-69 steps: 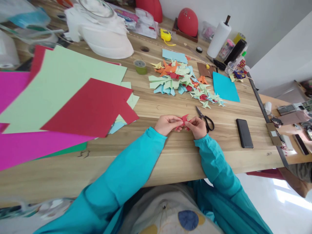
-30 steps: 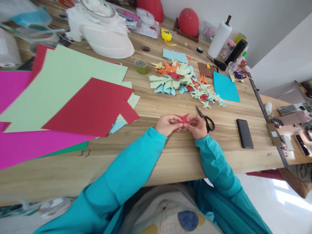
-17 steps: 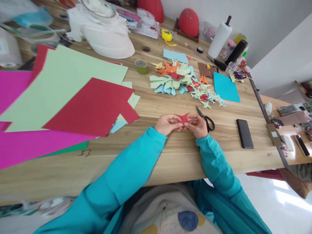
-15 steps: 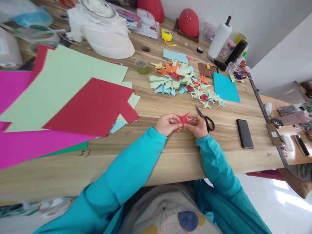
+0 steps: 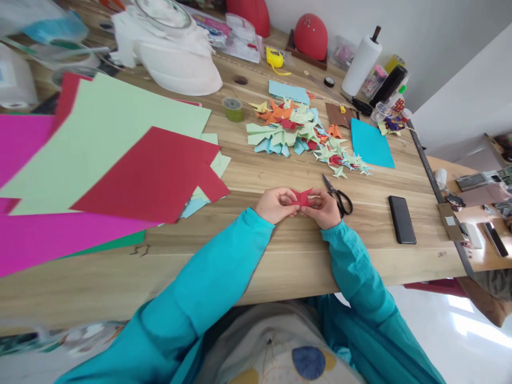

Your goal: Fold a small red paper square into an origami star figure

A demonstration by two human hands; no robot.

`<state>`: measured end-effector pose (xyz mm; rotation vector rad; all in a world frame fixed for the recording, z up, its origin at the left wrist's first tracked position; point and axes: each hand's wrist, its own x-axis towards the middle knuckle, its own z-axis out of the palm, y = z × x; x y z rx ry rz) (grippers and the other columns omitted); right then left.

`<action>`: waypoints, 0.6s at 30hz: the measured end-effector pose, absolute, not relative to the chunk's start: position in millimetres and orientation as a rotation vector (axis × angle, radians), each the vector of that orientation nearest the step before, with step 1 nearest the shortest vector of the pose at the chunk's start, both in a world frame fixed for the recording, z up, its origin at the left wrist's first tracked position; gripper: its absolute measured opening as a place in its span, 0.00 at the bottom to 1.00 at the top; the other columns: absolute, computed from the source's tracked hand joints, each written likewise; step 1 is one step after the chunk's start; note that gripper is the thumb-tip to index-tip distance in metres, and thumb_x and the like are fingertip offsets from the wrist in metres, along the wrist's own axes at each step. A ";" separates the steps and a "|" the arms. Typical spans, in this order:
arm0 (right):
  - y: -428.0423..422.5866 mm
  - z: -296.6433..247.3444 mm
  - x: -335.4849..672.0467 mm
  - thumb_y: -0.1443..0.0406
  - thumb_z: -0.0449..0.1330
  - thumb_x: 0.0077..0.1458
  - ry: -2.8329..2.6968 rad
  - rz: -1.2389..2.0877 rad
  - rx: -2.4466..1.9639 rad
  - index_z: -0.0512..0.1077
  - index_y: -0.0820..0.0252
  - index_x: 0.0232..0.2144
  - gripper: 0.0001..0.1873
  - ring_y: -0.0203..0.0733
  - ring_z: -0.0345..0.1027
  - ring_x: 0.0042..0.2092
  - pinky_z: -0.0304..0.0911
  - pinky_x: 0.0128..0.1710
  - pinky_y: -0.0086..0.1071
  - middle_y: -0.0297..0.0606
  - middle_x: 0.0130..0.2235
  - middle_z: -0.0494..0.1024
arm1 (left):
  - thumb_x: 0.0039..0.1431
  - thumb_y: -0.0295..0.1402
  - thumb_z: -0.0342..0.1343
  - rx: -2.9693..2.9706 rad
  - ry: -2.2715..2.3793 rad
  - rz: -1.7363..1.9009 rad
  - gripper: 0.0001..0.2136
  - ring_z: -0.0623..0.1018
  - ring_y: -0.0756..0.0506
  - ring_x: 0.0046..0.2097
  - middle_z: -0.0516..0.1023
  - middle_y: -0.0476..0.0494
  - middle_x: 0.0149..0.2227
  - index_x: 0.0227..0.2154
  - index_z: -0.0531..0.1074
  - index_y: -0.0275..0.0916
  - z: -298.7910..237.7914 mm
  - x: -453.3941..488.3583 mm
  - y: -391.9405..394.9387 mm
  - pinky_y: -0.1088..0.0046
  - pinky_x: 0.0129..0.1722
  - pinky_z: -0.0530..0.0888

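My left hand [image 5: 275,204] and my right hand [image 5: 325,208] meet just above the wooden table [image 5: 288,256], both pinching a small folded red paper shape [image 5: 302,197] between their fingertips. Its pointed tips stick up between the hands. Black scissors [image 5: 339,196] lie on the table right beside my right hand. Both arms wear teal sleeves.
Large sheets of red [image 5: 152,176], pale green [image 5: 100,133] and magenta [image 5: 48,234] paper cover the left. A heap of folded paper shapes [image 5: 300,133] lies beyond my hands, next to a blue sheet [image 5: 370,143]. A black phone [image 5: 400,218] lies at the right. Clutter lines the far edge.
The red paper shape has been turned and flattened slightly between my fingertips. My hands stay in the same spot.
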<state>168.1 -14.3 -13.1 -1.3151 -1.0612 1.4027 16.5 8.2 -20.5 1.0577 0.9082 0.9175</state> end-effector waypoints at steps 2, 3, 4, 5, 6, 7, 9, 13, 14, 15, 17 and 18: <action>-15.1 -11.4 167.9 0.65 0.71 0.24 -1.046 1.430 -1.300 0.64 0.61 0.34 0.30 0.36 0.70 0.21 0.68 0.23 0.29 0.28 0.19 0.74 | 0.33 0.29 0.66 1.052 0.892 0.896 0.14 0.74 0.50 0.19 0.74 0.48 0.16 0.24 0.67 0.33 -19.9 15.4 8.1 0.75 0.22 0.71; -15.5 -10.8 167.8 0.65 0.71 0.24 -1.041 1.440 -1.294 0.64 0.61 0.34 0.30 0.37 0.70 0.21 0.68 0.23 0.29 0.28 0.19 0.74 | 0.33 0.29 0.66 1.046 0.886 0.882 0.14 0.75 0.49 0.19 0.75 0.48 0.17 0.24 0.67 0.33 -19.7 14.8 8.1 0.74 0.23 0.72; -15.7 -10.4 167.7 0.65 0.71 0.24 -1.037 1.443 -1.289 0.64 0.62 0.33 0.30 0.37 0.70 0.21 0.68 0.22 0.29 0.29 0.18 0.74 | 0.33 0.30 0.66 1.042 0.884 0.870 0.15 0.75 0.49 0.20 0.75 0.48 0.17 0.24 0.67 0.33 -19.5 14.2 8.2 0.73 0.23 0.73; -15.9 -10.4 167.6 0.65 0.71 0.24 -1.035 1.445 -1.286 0.64 0.62 0.33 0.30 0.37 0.70 0.21 0.67 0.22 0.28 0.29 0.18 0.74 | 0.33 0.30 0.66 1.041 0.881 0.863 0.15 0.75 0.49 0.20 0.75 0.47 0.17 0.24 0.67 0.33 -19.6 13.7 8.4 0.73 0.24 0.73; -15.9 -10.7 167.6 0.65 0.71 0.24 -1.034 1.449 -1.283 0.64 0.62 0.33 0.30 0.37 0.71 0.21 0.68 0.22 0.28 0.29 0.18 0.74 | 0.33 0.30 0.66 1.041 0.878 0.857 0.15 0.76 0.48 0.20 0.76 0.47 0.18 0.25 0.68 0.33 -20.0 13.1 8.6 0.72 0.24 0.74; -15.8 -11.2 167.7 0.65 0.71 0.25 -1.033 1.452 -1.280 0.64 0.62 0.34 0.29 0.37 0.71 0.21 0.68 0.23 0.29 0.29 0.18 0.74 | 0.33 0.30 0.66 1.041 0.873 0.852 0.15 0.76 0.48 0.21 0.76 0.47 0.18 0.25 0.68 0.33 -20.5 12.7 8.8 0.72 0.25 0.74; -15.3 -12.4 168.3 0.65 0.70 0.27 -1.033 1.462 -1.272 0.64 0.61 0.34 0.28 0.38 0.71 0.21 0.69 0.24 0.30 0.29 0.18 0.74 | 0.34 0.30 0.66 1.038 0.862 0.846 0.15 0.76 0.48 0.21 0.76 0.47 0.19 0.26 0.68 0.33 -22.1 12.2 9.2 0.72 0.25 0.75; -14.5 -13.4 169.7 0.67 0.69 0.28 -1.027 1.481 -1.274 0.65 0.62 0.35 0.27 0.38 0.72 0.22 0.70 0.24 0.30 0.29 0.19 0.75 | 0.34 0.30 0.66 1.027 0.855 0.840 0.15 0.76 0.49 0.21 0.77 0.47 0.20 0.26 0.68 0.33 -24.7 12.2 9.8 0.72 0.26 0.75; -14.4 -13.2 170.0 0.67 0.69 0.28 -1.025 1.489 -1.277 0.65 0.62 0.35 0.27 0.38 0.72 0.22 0.70 0.24 0.30 0.29 0.19 0.75 | 0.34 0.31 0.67 1.027 0.855 0.840 0.15 0.76 0.48 0.22 0.77 0.47 0.20 0.26 0.68 0.33 -25.1 12.3 9.9 0.72 0.26 0.75; -14.4 -13.0 170.1 0.68 0.69 0.28 -1.022 1.492 -1.278 0.65 0.62 0.35 0.27 0.38 0.72 0.22 0.70 0.25 0.30 0.30 0.19 0.75 | 0.34 0.31 0.67 1.028 0.855 0.836 0.16 0.77 0.48 0.22 0.77 0.46 0.20 0.27 0.68 0.33 -25.4 12.4 10.0 0.71 0.26 0.75; -14.4 -12.5 170.4 0.68 0.68 0.28 -1.020 1.496 -1.277 0.65 0.62 0.36 0.27 0.38 0.72 0.22 0.70 0.25 0.30 0.30 0.19 0.75 | 0.34 0.31 0.67 1.025 0.863 0.839 0.16 0.77 0.48 0.22 0.77 0.46 0.20 0.27 0.68 0.33 -26.0 12.6 10.2 0.71 0.26 0.75; -14.4 -12.5 170.5 0.68 0.68 0.29 -1.022 1.498 -1.278 0.65 0.62 0.36 0.27 0.38 0.72 0.23 0.70 0.25 0.31 0.30 0.20 0.75 | 0.34 0.31 0.67 1.024 0.867 0.840 0.16 0.77 0.48 0.22 0.77 0.46 0.20 0.28 0.68 0.33 -26.2 12.8 10.2 0.71 0.26 0.75</action>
